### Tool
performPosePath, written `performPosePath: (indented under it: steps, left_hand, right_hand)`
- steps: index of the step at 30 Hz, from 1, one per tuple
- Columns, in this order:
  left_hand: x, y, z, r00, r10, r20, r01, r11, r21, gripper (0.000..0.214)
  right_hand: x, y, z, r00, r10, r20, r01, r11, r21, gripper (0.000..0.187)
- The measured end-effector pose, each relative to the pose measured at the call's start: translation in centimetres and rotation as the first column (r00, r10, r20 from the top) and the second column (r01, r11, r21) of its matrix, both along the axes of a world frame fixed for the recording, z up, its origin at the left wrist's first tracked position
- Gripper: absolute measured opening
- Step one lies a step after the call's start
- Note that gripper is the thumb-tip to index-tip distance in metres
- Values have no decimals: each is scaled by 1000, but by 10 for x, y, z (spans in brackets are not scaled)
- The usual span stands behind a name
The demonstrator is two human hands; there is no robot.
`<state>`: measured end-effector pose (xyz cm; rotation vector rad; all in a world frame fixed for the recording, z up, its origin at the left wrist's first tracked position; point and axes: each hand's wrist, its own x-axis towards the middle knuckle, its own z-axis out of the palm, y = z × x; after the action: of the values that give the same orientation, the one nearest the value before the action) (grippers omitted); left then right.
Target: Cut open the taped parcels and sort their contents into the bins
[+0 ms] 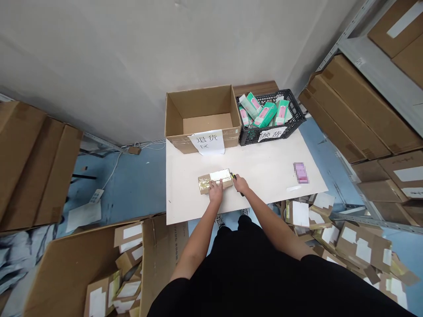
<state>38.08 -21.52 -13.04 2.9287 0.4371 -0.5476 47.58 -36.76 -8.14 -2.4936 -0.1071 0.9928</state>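
Note:
On the white table (261, 165) lies a small brown cardboard box (204, 181) with shiny tape and a white label (220, 175) on top. My left hand (216, 191) rests on the box with its fingers spread over the near side. At the box's right end my right hand (240, 183) is closed around a box cutter (233, 176) with a black and yellow body. The cutter's tip is close to that end of the box; whether it touches the cardboard I cannot tell.
Behind stand an open cardboard carton (207, 90) with a paper sign and a black crate (294, 125) of green and pink boxes. A blurred pink item (300, 172) lies at the right. A big carton (82, 264) of parcels stands lower left; more parcels (360, 246) lie lower right.

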Motion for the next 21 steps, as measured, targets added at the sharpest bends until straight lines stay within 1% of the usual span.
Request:
performPosePath:
  steps: [5, 7, 10, 12, 13, 15, 17, 18, 19, 21]
  left_hand:
    - [0, -5, 2, 999, 46, -16, -47, 999, -10, 60]
    - [1, -4, 5, 999, 46, -20, -46, 999, -4, 59]
    - [5, -1, 10, 998, 53, -37, -53, 999, 0, 59]
    - [8, 2, 13, 996, 61, -57, -61, 998, 1, 60]
    - [9, 3, 14, 996, 63, -67, -63, 998, 3, 60]
    - [11, 3, 16, 995, 63, -79, -62, 998, 16, 60]
    - [10, 2, 18, 995, 67, -68, -65, 997, 33, 59]
    - [9, 1, 19, 996, 73, -59, -71, 997, 35, 59]
    - [7, 1, 20, 996, 82, -47, -81, 996, 27, 61]
    - [6, 4, 25, 994, 108, -24, -108, 994, -16, 67]
  right_hand:
    - [18, -2, 1, 998, 41, -41, -38, 997, 61, 45]
    - [25, -5, 0, 997, 44, -70, -38, 995, 88, 45]
    - [23, -23, -7, 987, 76, -144, -56, 988, 142, 30]
    - [14, -46, -19, 973, 101, -208, -57, 977, 207, 18]
    - [8, -59, -26, 970, 76, -229, -20, 971, 238, 14]
    - [0, -87, -43, 973, -105, -206, 158, 952, 261, 13]
    - [1, -111, -58, 937, -322, -134, 346, 902, 257, 17]
    - [7, -122, -64, 909, -407, -92, 417, 875, 247, 20]
    - [15, -131, -69, 882, -469, -54, 468, 853, 232, 24]
    - [36, -148, -75, 846, -533, -7, 526, 832, 179, 35]
